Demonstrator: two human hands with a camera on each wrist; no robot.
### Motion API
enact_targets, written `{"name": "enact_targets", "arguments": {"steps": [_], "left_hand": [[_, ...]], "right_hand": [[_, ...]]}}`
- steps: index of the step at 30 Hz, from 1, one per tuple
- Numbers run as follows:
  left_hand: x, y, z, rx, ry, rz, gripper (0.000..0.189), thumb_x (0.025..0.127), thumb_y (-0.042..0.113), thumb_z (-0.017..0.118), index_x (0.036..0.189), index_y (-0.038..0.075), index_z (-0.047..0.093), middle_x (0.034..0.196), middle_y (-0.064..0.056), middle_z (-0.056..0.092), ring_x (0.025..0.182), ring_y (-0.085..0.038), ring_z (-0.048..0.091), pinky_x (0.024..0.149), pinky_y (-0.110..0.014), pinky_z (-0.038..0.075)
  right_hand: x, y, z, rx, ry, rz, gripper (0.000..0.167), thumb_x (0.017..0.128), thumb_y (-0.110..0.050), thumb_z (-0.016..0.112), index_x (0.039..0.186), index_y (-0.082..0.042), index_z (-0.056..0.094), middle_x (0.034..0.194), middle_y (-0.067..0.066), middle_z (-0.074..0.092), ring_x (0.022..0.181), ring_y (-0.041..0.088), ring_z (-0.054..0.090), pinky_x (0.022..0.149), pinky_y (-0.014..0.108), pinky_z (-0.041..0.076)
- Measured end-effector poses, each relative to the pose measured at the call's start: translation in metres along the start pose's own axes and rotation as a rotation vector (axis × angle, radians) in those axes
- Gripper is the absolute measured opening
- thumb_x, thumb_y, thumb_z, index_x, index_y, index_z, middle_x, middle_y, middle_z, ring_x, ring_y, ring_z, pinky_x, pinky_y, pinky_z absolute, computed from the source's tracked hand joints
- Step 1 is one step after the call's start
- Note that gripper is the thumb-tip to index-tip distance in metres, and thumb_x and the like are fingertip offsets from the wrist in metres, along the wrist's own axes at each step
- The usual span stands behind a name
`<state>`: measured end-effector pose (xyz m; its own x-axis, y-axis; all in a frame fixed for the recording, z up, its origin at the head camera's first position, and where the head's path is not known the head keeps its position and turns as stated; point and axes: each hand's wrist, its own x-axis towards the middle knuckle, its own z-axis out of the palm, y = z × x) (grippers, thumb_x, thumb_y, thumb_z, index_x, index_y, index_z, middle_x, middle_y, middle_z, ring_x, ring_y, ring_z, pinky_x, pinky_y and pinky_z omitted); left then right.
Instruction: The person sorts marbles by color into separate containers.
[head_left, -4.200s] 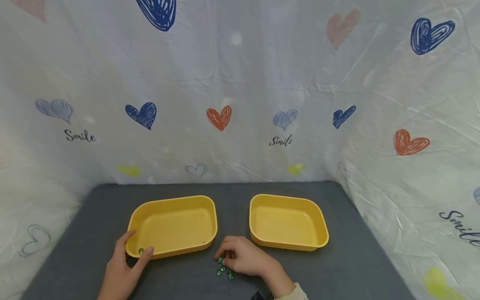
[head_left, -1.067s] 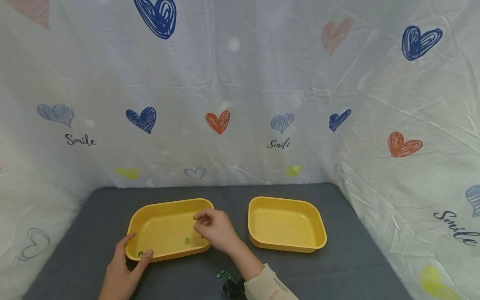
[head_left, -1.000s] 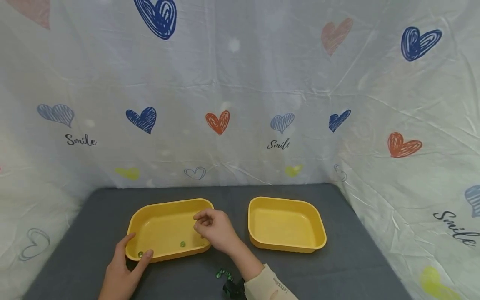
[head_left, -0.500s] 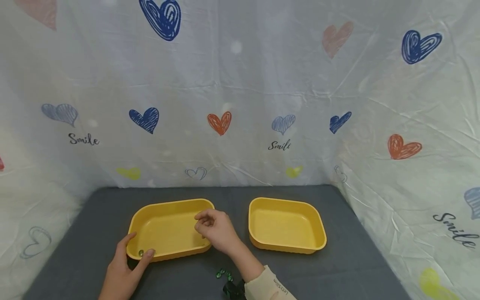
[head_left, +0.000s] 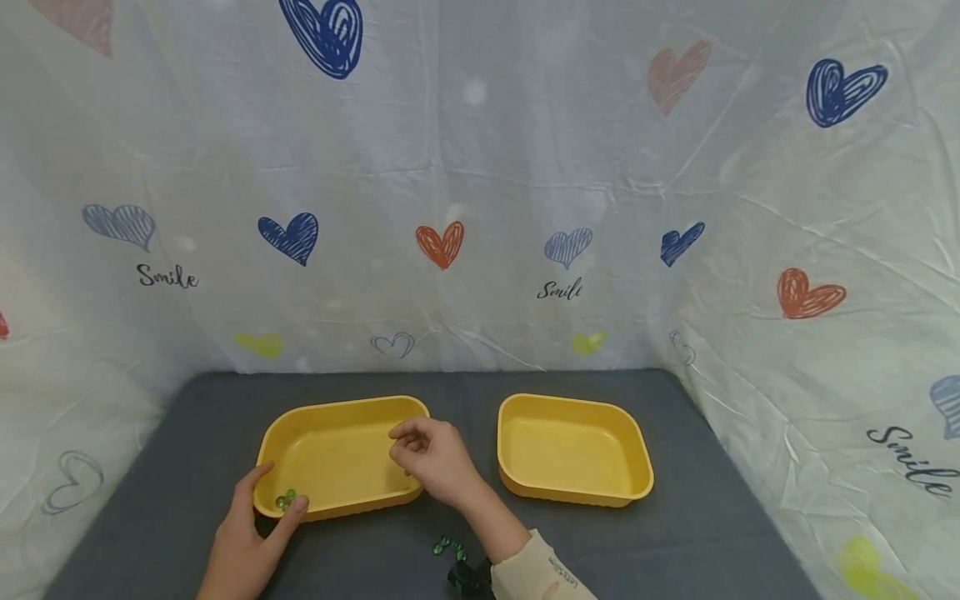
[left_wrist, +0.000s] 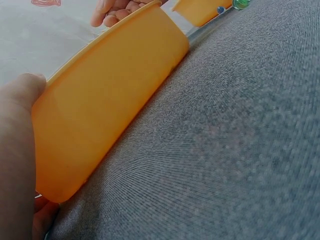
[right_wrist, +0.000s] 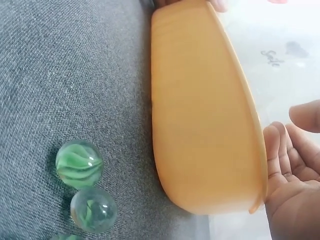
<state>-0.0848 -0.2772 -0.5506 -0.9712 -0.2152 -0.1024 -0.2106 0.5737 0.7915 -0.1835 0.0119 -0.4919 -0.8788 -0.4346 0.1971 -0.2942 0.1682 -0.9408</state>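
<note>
My left hand grips the near left corner of the left yellow tray, with the thumb at its rim. In that corner, green glass marbles lie together beside the thumb. Over the tray's right end hovers my right hand, fingers loosely bent and holding nothing. The right wrist view shows its thumb apart from the fingers, just past the rim. Several more green marbles lie on the grey cloth below my right forearm; a green-swirled marble shows large in that wrist view.
A second yellow tray stands to the right on the grey table. A black wrist device sits under my right sleeve, close to the loose marbles. Behind the table hangs a white curtain with printed hearts.
My right hand has moved from the loose marbles to over the left tray. A released marble has rolled left across the tray to the corner marble. My left hand has kept its hold.
</note>
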Motion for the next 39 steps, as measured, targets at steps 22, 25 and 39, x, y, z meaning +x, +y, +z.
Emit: {"name": "enact_targets", "arguments": {"steps": [22,25,39], "left_hand": [[0.003,-0.003,0.001,0.013,-0.025,-0.018,0.114,0.104,0.072,0.06,0.174,0.002,0.003,0.171,-0.042,0.017,0.151,-0.065,0.027,0.116,-0.08,0.03],[0.003,-0.002,0.001,0.022,-0.018,-0.011,0.114,0.104,0.072,0.06,0.173,0.002,0.004,0.171,-0.042,0.018,0.151,-0.065,0.028,0.116,-0.08,0.03],[0.002,0.002,-0.001,0.035,-0.02,-0.021,0.114,0.103,0.073,0.06,0.174,0.003,0.005,0.171,-0.042,0.018,0.151,-0.064,0.029,0.117,-0.079,0.029]], "right_hand": [[-0.045,-0.009,-0.024,0.012,-0.081,-0.028,0.02,0.104,-0.014,0.075,0.118,-0.001,0.079,0.095,-0.007,0.076,0.084,0.006,0.068,0.071,0.023,0.059],[-0.052,-0.007,-0.027,0.004,-0.093,-0.029,0.019,0.104,-0.014,0.075,0.119,-0.002,0.079,0.096,-0.008,0.075,0.084,0.006,0.068,0.073,0.024,0.06],[-0.082,0.025,-0.039,-0.064,-0.203,-0.004,0.018,0.104,-0.009,0.074,0.12,-0.003,0.078,0.1,-0.013,0.071,0.082,0.004,0.067,0.073,0.025,0.06]]}}
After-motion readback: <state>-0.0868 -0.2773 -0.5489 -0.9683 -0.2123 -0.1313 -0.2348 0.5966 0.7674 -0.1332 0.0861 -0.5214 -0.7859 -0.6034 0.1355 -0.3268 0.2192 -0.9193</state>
